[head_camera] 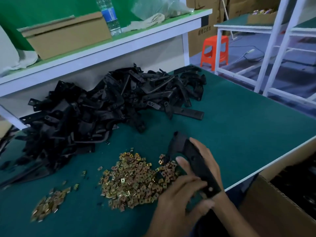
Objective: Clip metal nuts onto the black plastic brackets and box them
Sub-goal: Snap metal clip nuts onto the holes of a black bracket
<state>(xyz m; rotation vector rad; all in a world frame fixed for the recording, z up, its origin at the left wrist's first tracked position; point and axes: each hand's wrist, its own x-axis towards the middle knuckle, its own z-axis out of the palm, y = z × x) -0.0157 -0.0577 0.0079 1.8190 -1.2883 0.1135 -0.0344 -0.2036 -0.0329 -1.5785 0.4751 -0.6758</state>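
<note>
A person's two bare hands work a black plastic bracket (195, 161) at the lower right of the frame, above a green-topped desk (239, 127). The right hand (210, 161) is closed around the bracket's long body from behind, fingers wrapped over its far edge, holding it tilted with its curved end pointing toward the upper left. The left hand (181, 197) comes in from below, its grip pinched at the bracket's near end; motion blur hides whether a nut sits between the fingers. Just left of the hands, a broad heap of brass-coloured metal nuts (135, 180) lies on the desk, with a smaller scatter of nuts (49, 202) well apart at the lower left. A large tangled pile of black brackets (102, 108) fills the middle and left of the frame, against the back of the desk. An open cardboard carton (273, 202) stands beside the desk edge at the lower right, dark parts dimly visible inside. On the shelf (119, 47) across the upper left sit a cardboard box (68, 35) and a clear water bottle (110, 16). An orange plastic stool (215, 50) stands on the floor at the upper right.
</note>
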